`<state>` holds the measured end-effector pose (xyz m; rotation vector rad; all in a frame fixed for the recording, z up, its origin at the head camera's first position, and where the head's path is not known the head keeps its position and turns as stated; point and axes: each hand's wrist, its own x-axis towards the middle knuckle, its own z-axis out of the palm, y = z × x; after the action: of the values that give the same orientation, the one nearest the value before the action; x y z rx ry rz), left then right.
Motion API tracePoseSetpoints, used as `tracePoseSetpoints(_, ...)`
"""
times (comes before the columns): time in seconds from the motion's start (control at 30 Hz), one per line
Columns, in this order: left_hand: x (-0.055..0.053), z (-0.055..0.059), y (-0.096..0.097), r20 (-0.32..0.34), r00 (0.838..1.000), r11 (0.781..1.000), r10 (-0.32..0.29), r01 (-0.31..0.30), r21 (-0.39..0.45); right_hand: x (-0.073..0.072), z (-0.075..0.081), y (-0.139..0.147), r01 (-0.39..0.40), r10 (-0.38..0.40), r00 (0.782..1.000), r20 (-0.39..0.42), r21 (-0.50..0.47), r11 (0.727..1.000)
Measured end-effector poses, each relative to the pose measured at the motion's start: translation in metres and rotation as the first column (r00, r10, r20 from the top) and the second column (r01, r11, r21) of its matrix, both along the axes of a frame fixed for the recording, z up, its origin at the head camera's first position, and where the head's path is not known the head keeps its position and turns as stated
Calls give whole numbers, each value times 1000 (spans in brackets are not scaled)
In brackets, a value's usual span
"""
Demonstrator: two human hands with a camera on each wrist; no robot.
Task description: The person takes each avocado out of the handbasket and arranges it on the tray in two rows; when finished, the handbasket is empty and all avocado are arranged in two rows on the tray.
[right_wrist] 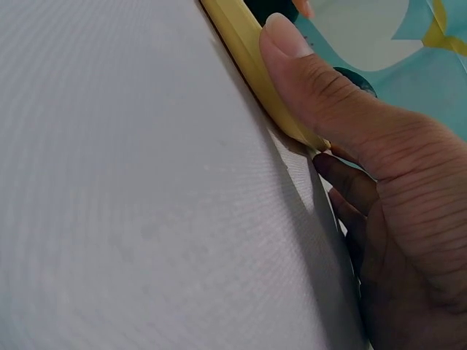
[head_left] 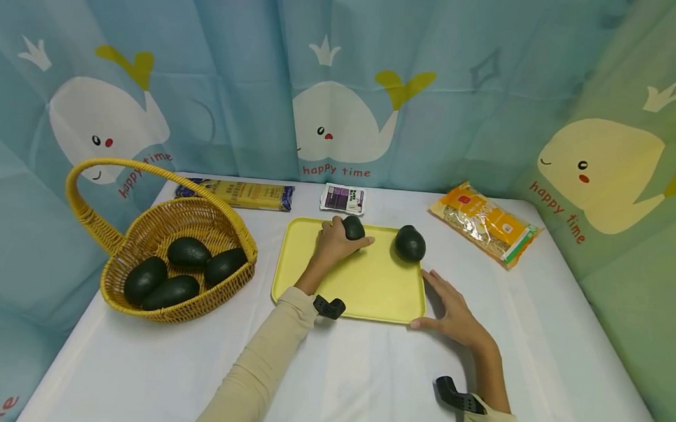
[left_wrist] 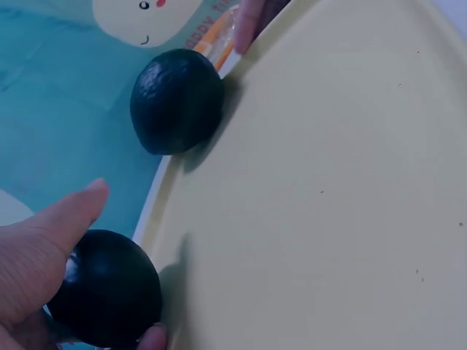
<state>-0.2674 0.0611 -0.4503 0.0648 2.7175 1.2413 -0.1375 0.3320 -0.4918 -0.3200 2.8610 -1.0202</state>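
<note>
My left hand holds a dark green avocado at the back of a yellow tray. In the left wrist view, the thumb and fingers curve round that avocado. Another avocado rests at the tray's back right corner, apart from both hands. At the front right corner, my right hand is spread, with its thumb at the front edge and its fingertips by the right side. The right wrist view has the thumb over the tray's rim.
A wicker basket with a tall handle stands at the left, several avocados inside. Along the back lie a long yellow-and-blue packet and a small white-and-purple packet. An orange bag is at the back right, before the curtain.
</note>
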Motion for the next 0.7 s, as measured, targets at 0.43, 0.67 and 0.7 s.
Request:
tracePoseSetpoints(0.43,1,4,-11,21,998,997,-67,66,39,0,1,0,-8,8,1000,-17,-9,1000)
tracePoseSetpoints(0.67,3,2,-18,22,997,992,-78,76,97,0,1,0,-20,20,999,-33,-4,1000)
tracePoseSetpoints(0.7,4,1,-20,22,997,993,-80,78,94,0,1,0,-21,21,999,-35,-1,1000)
